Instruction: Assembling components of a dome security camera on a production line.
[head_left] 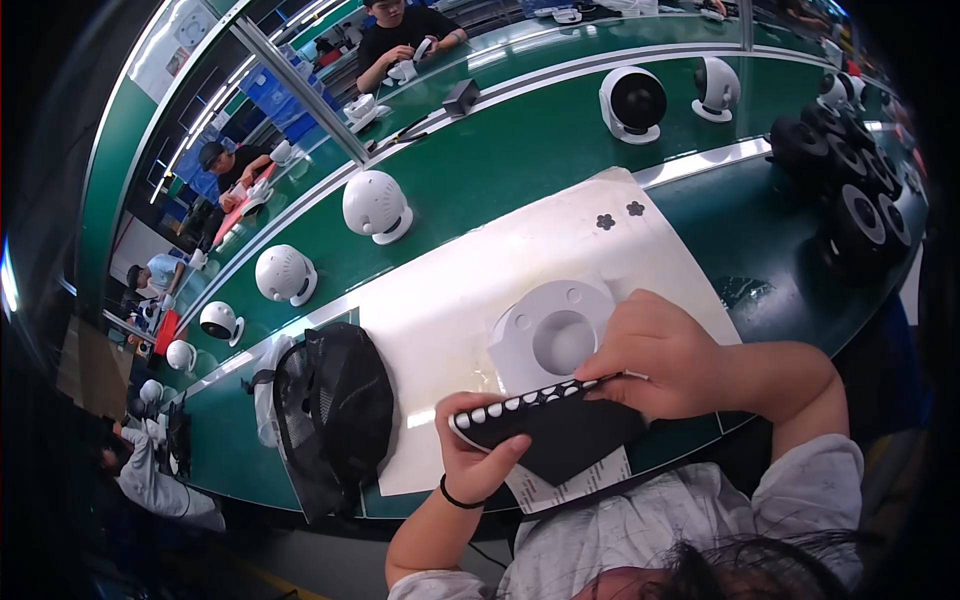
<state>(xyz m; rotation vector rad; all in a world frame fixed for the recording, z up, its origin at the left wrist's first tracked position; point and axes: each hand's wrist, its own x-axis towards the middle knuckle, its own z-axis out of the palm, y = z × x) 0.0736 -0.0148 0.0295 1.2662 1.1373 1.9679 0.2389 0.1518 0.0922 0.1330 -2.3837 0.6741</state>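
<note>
My left hand (474,450) grips a bent black sheet (560,435), its thumb on the front face. White round spots and black cut-out shapes run along the sheet's upper edge. My right hand (650,355) is closed in a pinch at the right end of that edge; a thin pale strip shows by its fingertips, and whether a piece has come loose I cannot tell. Just beyond the sheet lies a white block with a round hollow (565,340), partly covered by my right hand. Two small black flower-shaped pieces (620,215) lie on the white mat (440,290).
Left of the mat sits a black mesh bag (335,410). Round white devices (378,205) stand in a row on the green conveyor belt (510,130). Black round parts (860,215) are heaped at the right. Across the belt, a person (405,45) handles a white part.
</note>
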